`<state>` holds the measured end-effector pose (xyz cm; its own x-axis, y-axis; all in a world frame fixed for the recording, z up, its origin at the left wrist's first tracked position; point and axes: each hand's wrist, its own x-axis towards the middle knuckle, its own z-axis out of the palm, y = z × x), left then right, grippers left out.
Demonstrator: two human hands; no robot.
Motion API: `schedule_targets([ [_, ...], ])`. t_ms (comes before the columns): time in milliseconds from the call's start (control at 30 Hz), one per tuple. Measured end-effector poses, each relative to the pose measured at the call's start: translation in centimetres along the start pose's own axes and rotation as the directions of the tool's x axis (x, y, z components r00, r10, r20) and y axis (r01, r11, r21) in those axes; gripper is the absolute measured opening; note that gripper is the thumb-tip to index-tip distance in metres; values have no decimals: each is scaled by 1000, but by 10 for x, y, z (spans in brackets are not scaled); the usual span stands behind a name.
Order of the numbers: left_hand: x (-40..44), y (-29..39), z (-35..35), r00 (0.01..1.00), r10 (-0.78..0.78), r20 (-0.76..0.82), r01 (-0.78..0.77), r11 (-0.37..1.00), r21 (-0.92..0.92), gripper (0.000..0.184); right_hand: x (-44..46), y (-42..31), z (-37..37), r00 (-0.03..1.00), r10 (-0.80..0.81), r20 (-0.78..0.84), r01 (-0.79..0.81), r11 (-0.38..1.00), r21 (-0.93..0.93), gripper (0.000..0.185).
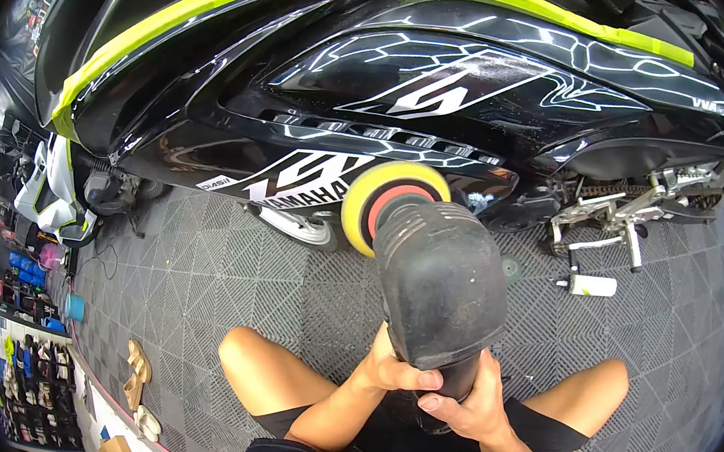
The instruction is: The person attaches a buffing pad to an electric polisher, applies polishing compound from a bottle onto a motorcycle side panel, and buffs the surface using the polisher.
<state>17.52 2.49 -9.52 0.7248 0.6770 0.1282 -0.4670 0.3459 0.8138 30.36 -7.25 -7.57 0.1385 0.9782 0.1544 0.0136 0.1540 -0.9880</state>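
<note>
Both my hands are closed around the body of a black power polisher [445,279]. My left hand [396,366] grips its left side, thumb across the top, while my right hand [475,406] wraps the right side. The polisher's round yellow foam pad [402,179], with a red backing ring, is at the lower side panel of a black motorcycle [212,140], near the white YAMAHA lettering. Whether the pad presses on the panel or is just off it, I cannot tell. Yellow-green masking tape [227,0] runs along the upper edges of the bodywork.
A white bottle [594,287] lies on the grey tiled floor [197,279] to the right, below the metal footrest bracket [602,211]. Sandals [135,374] are at the left by a low edge. A second motorcycle [53,189] and loaded shelves [36,386] stand farther left.
</note>
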Motion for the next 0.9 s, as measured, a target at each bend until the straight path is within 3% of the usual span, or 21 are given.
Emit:
schedule_targets([
  [200,11,2,21,996,-24,-87,28,998,48,79,-9,23,-5,995,-61,-77,64,997,32,79],
  [400,23,-6,23,992,-127,3,126,982,143,70,-19,37,-7,980,11,-196,26,982,188,75],
  [433,26,-4,24,995,-103,3,101,983,156,67,-21,34,-5,980,80,-180,-29,963,268,75],
  [567,7,8,9,998,-33,-57,39,993,110,74,-8,35,19,982,-34,-188,81,966,246,83],
  [600,-4,-6,-22,999,1,49,-4,999,49,81,-5,29,24,991,92,-102,-59,957,285,80],
  [667,-7,-13,-39,987,111,112,-122,988,97,84,9,5,16,1000,21,-14,-21,998,52,77],
  [733,-5,-8,-32,983,147,112,-164,972,165,88,4,10,13,998,39,-55,-33,994,105,75],
  [833,-1,6,-6,999,-30,25,20,946,323,99,-5,24,30,973,73,-218,-3,951,308,73],
  [867,-5,0,-18,999,34,33,-42,953,300,96,-5,24,36,956,84,-281,25,932,361,73],
  [900,-13,-12,-40,995,88,44,-97,957,272,93,-2,26,34,977,28,-211,25,969,248,74],
])
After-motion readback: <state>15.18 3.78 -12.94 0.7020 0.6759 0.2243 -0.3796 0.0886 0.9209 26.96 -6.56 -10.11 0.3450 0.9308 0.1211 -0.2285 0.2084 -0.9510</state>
